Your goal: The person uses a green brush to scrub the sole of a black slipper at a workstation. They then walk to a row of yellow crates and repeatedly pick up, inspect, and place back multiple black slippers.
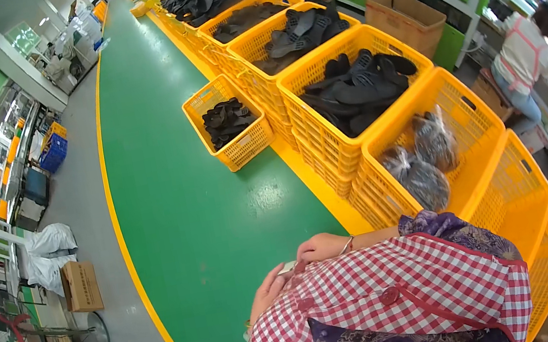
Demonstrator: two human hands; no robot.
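Both of my hands are close together in front of my red-and-white checked apron [375,285]. My left hand [266,293] is closed, with its fingers bent near a small pale flat piece [287,268] whose kind I cannot make out. Beside it, my right hand [322,246] has curled fingers at the apron's edge, and a bracelet circles its wrist. What lies inside its fingers is hidden. To the right, the nearest yellow crate [459,116] holds clear bags [421,183] of dark pieces. The crate beyond it contains black shoe soles [362,86].
Stacked yellow crates line the right side of the green walkway [167,190]. A smaller yellow crate [241,149] of black pieces juts into it. Beyond the stacks are a cardboard box [404,12] and a person [522,58]. A pedestal fan [98,330] and carton [82,285] stand left.
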